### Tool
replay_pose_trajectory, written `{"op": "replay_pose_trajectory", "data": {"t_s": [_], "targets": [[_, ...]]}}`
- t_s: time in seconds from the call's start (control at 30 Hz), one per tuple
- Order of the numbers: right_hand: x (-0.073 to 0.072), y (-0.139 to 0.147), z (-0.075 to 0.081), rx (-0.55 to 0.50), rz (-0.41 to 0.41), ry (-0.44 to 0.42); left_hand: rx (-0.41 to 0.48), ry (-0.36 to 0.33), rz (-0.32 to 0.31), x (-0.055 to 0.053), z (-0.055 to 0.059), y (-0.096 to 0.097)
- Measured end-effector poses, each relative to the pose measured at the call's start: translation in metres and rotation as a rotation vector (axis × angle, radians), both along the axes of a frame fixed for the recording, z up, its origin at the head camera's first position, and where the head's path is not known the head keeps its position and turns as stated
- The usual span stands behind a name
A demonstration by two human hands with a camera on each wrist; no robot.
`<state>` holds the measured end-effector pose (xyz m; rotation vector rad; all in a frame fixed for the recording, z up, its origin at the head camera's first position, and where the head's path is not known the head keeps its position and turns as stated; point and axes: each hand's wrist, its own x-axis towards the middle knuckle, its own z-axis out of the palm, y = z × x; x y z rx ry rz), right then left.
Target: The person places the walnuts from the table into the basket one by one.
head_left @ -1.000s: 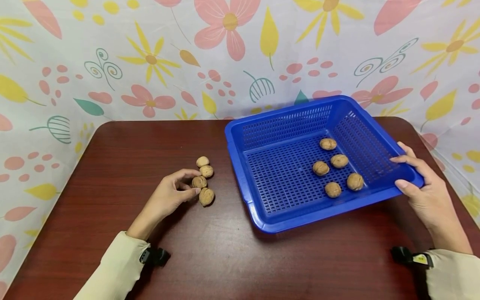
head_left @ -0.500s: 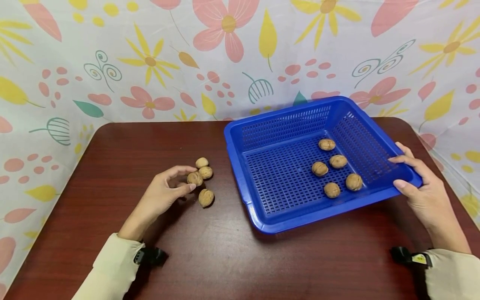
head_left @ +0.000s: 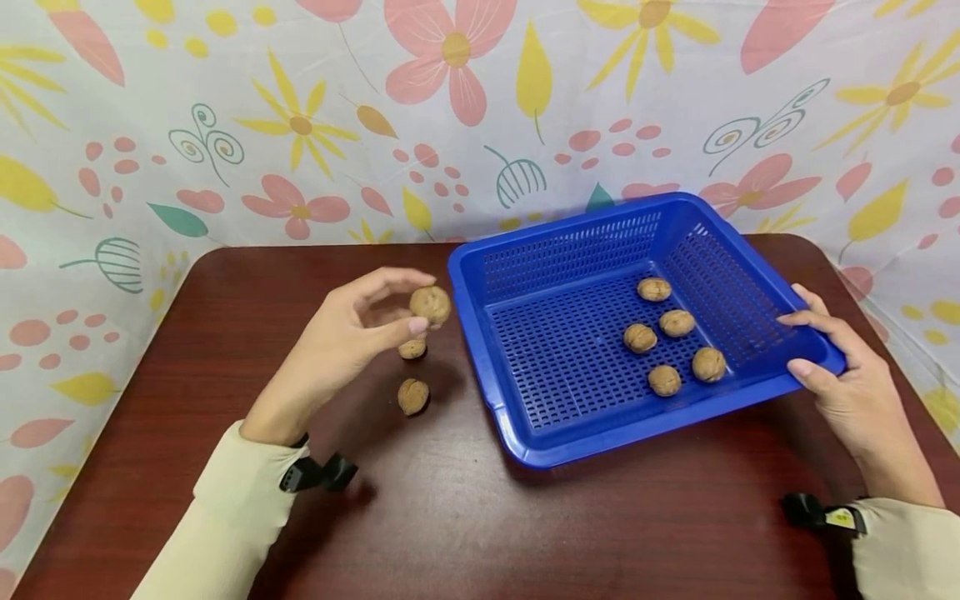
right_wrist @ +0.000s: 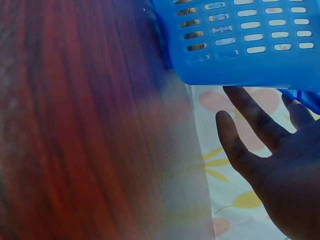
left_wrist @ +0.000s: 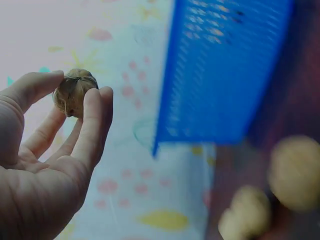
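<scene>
My left hand [head_left: 330, 350] pinches a round tan walnut [head_left: 430, 306] between thumb and fingertips, raised over the table close to the basket's left rim. Behind and below it, a walnut [head_left: 412, 347] shows partly past the thumb, and another walnut [head_left: 413, 397] lies nearer me. In the left wrist view the held walnut [left_wrist: 76, 94] has its seam facing up. At the right, my right hand [head_left: 858, 392] grips the near right corner of a blue plastic basket [head_left: 577, 450], thumb on the near side and fingers over the right side. Several walnuts [head_left: 664, 380] sit inside it, toward the right.
The dark red-brown wooden table [head_left: 480, 533] runs beneath everything. A white cloth [head_left: 465, 150] printed with flowers and leaves hangs along its back and sides, right behind the basket. Black straps with small devices [head_left: 322, 473] circle both wrists.
My left hand has picked the walnut out of the table's row and lifted it up and to the right, toward the basket. The right hand and basket stay in place.
</scene>
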<state>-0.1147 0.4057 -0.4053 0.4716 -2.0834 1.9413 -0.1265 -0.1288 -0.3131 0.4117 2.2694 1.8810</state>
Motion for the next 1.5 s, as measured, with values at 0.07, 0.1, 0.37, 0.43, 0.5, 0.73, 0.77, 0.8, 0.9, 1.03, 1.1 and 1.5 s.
{"op": "replay_pose_trajectory", "data": {"t_s": [0.07,0.1,0.37,0.43,0.5,0.73,0.77,0.8,0.9,1.03,1.1,1.5], "targets": [[-0.001,0.0,0.0,-0.005,0.0,0.001,0.025,0.031,-0.039,-0.008,0.012,0.016],[-0.001,0.0,0.0,-0.005,0.0,0.002,0.04,0.041,-0.056,-0.012,0.018,0.025],[-0.001,0.001,-0.002,0.001,0.009,0.001,0.233,0.005,-0.245,-0.054,0.043,0.102],[0.0,0.001,-0.002,0.007,0.01,0.0,0.233,-0.022,-0.266,-0.063,0.045,0.119],[-0.001,0.001,-0.001,0.005,0.014,0.001,0.245,-0.069,-0.274,-0.072,0.044,0.133],[-0.002,0.0,0.001,0.053,-0.023,0.003,0.33,-0.206,-0.278,-0.095,0.036,0.17],[-0.002,0.0,0.001,0.055,-0.027,0.003,0.335,-0.225,-0.278,-0.099,0.034,0.175],[-0.002,0.0,0.001,0.05,-0.027,0.003,0.336,-0.243,-0.276,-0.102,0.032,0.18],[-0.001,0.0,0.0,0.066,-0.037,-0.005,0.321,-0.3,-0.258,-0.11,0.025,0.196],[0.0,0.0,-0.001,0.089,-0.047,-0.014,0.228,-0.362,-0.22,-0.117,0.008,0.216],[0.0,0.0,-0.001,0.068,-0.038,-0.016,0.158,-0.382,-0.209,-0.119,0.0,0.224],[-0.002,0.0,0.0,0.061,-0.04,-0.004,0.015,-0.453,-0.21,-0.118,-0.022,0.237]]}}
